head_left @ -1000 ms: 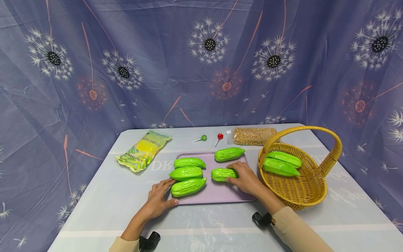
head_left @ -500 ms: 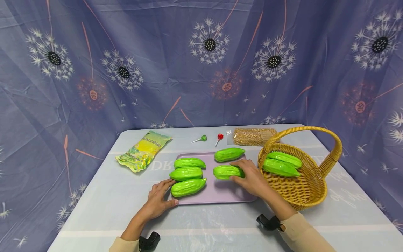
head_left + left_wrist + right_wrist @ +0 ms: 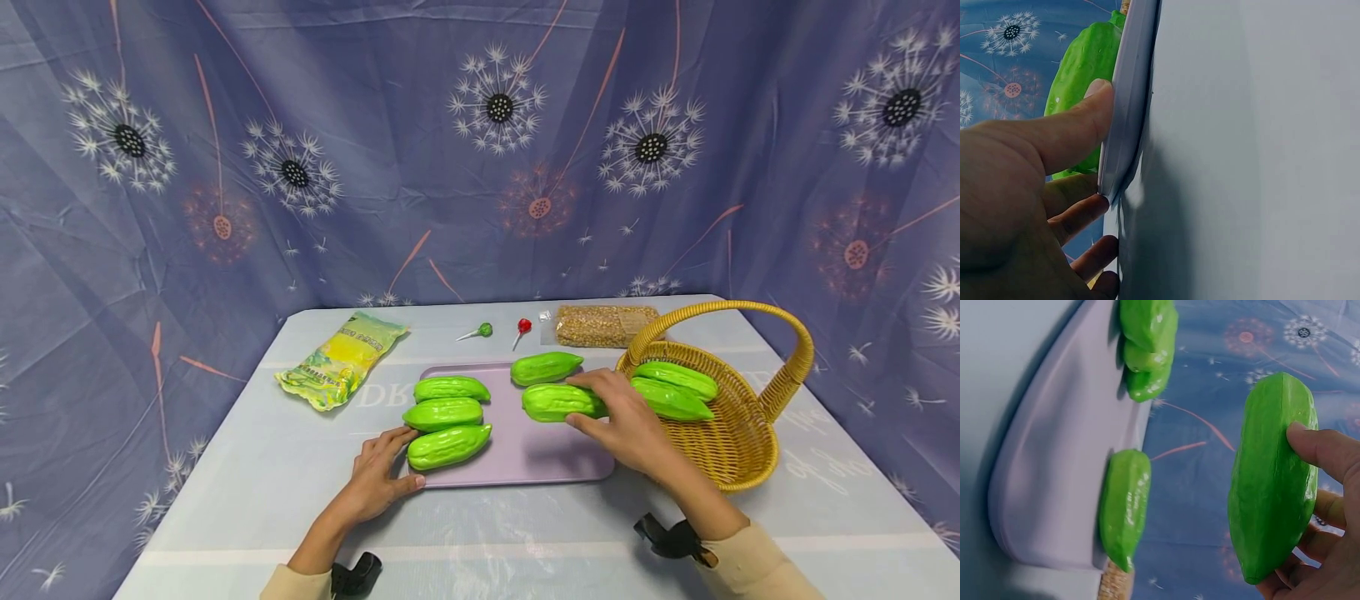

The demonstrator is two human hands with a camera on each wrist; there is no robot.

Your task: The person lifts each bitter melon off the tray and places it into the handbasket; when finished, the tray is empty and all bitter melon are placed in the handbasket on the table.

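My right hand (image 3: 622, 421) holds a green bitter melon (image 3: 555, 403) by its right end, raised above the lilac tray (image 3: 517, 467). In the right wrist view the held bitter melon (image 3: 1272, 481) hangs apart from the tray, thumb on one side and fingers on the other. My left hand (image 3: 380, 479) grips the tray's near left corner, thumb along the front rim and fingers at the left side. Several more bitter melons lie on the tray: three stacked in a row at the left, the nearest one (image 3: 450, 447) beside my left hand, and one (image 3: 547, 367) at the back right.
Right of the tray stands a yellow wicker basket (image 3: 723, 446) with a tall handle and two bitter melons (image 3: 670, 398) inside. Behind lie a green lollipop (image 3: 485, 329), a red lollipop (image 3: 524, 324) and a bag of grain (image 3: 600, 325). A yellow-green packet (image 3: 343, 358) lies at the left.
My right hand has lifted the bitter melon off the tray and moved it to the right, closer to the basket. The left hand has stayed at the tray's corner.
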